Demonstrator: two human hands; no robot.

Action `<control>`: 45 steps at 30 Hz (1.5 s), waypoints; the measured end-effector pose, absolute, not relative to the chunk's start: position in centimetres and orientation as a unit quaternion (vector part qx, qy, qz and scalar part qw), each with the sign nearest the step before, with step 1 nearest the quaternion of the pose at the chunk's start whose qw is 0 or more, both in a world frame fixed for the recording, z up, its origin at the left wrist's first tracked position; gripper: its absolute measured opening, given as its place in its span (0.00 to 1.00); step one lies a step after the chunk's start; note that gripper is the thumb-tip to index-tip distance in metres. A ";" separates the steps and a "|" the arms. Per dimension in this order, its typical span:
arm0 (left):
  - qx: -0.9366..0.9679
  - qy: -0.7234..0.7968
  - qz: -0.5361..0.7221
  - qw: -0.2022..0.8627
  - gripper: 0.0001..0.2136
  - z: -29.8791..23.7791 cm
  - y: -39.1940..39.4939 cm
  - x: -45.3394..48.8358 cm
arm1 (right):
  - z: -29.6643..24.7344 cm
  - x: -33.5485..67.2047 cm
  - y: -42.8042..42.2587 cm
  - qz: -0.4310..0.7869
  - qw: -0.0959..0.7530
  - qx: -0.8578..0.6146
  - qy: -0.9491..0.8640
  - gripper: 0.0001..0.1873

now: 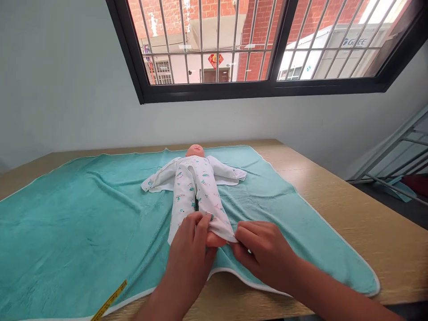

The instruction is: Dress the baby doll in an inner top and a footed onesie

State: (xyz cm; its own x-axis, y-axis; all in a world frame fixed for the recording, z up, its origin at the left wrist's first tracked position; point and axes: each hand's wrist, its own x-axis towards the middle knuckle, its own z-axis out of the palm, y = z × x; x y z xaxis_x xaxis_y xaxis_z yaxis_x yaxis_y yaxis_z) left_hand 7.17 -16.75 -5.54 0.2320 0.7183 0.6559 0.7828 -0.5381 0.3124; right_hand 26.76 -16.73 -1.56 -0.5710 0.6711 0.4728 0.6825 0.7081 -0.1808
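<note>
A baby doll (195,150) lies on its back on a teal blanket (110,214), its head toward the window. White printed pants (203,180) cover its legs, and a white long-sleeved top (160,176) is spread out to both sides. My left hand (190,245) is closed on the pant leg beside the doll's foot (216,240), which shows at the cuff. With thumb and fingers pinched, my right hand (262,247) grips the outer edge of that same cuff. The doll's other foot is not visible.
The blanket lies on a wooden table (310,178), whose right edge slants toward me. A yellow strip with dark print (109,301) shows at the lower left. Behind the table stand a white wall and a barred window (214,89). A metal frame (397,156) is at the right.
</note>
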 end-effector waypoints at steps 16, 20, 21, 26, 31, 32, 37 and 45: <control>-0.739 -0.529 -0.396 -0.131 0.15 -8.1 -19.0 7.6 | -4.9 25.5 -19.2 -0.126 0.285 -0.382 -0.870 0.15; -0.755 -0.530 -0.385 -0.019 0.08 -7.9 -18.6 8.1 | -4.9 24.9 -19.5 -0.110 0.297 -0.354 -0.880 0.16; -0.761 -0.517 -0.390 0.026 0.08 -7.8 -18.5 8.0 | -4.8 24.8 -19.5 -0.102 0.301 -0.348 -0.882 0.16; -0.776 -0.437 -0.429 0.150 0.07 -7.6 -19.1 6.5 | -4.0 24.4 -19.0 -0.082 0.343 -0.322 -0.879 0.07; -0.805 -0.365 -0.458 0.095 0.10 -7.8 -19.9 5.2 | -5.7 23.1 -18.3 -0.100 0.336 -0.326 -0.878 0.11; -0.806 -0.350 -0.469 0.089 0.10 -7.8 -20.1 5.1 | -6.1 22.8 -18.1 -0.099 0.326 -0.327 -0.882 0.13; -0.823 -0.325 -0.462 0.062 0.12 -7.6 -20.4 3.4 | -7.4 21.7 -17.4 -0.088 0.290 -0.330 -0.894 0.13; -0.768 -0.540 -0.344 0.004 0.11 -8.5 -19.5 -0.2 | -6.4 22.0 -16.9 -0.058 0.297 -0.337 -0.891 0.14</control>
